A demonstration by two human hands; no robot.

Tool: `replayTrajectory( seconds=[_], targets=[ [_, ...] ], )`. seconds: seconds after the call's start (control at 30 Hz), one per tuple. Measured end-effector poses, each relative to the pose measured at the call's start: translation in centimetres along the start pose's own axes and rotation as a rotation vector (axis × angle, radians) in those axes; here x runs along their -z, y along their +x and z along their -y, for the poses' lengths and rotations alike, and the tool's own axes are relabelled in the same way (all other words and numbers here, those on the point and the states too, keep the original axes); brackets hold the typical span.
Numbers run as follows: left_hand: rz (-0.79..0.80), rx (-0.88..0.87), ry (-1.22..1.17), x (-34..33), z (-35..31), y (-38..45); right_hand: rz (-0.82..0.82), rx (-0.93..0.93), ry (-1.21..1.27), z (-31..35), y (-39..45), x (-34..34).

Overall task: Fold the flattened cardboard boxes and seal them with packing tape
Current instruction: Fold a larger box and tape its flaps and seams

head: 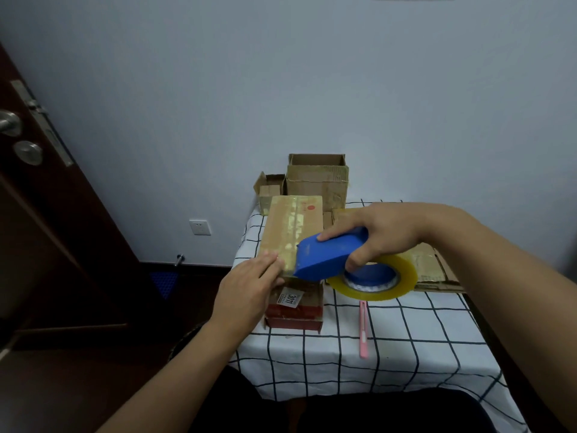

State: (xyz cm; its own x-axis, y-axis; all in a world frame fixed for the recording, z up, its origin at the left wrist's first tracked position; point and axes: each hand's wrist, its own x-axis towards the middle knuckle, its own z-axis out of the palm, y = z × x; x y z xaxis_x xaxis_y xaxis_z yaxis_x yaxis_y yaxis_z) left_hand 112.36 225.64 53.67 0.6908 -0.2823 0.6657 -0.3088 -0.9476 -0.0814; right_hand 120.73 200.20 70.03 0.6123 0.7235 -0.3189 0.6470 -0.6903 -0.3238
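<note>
Head view: the box (292, 235), at the table's (406, 339) left edge, looks light and stiff, steadied under the flat left hand (249, 284) while the right hand (384, 234) grips the dispenser (327, 254) body, best hold.

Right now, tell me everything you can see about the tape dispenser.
The tape dispenser has a blue plastic body and carries a roll of yellowish clear tape. The right hand grips it from above. Its front edge meets the near end of the closed cardboard box, beside the left hand.
</note>
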Motion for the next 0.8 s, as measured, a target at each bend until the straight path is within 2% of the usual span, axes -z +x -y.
replayTrajectory(
  seconds=[0.47,0.67,0.8],
  targets=[
    [0.181,0.005,0.079,0.3,-0.8,-0.1,-0.125,0.027,0.110,-6.5,-2.9,-3.1],
    [0.231,-0.055,0.195,0.9,-2.9,1.0,-0.121,0.030,0.182,-7.8,-2.5,-5.2],
    [0.295,-0.027,0.213,0.9,-4.2,2.0,-0.125,0.023,0.244,-8.3,-2.3,-6.6]
  ],
)
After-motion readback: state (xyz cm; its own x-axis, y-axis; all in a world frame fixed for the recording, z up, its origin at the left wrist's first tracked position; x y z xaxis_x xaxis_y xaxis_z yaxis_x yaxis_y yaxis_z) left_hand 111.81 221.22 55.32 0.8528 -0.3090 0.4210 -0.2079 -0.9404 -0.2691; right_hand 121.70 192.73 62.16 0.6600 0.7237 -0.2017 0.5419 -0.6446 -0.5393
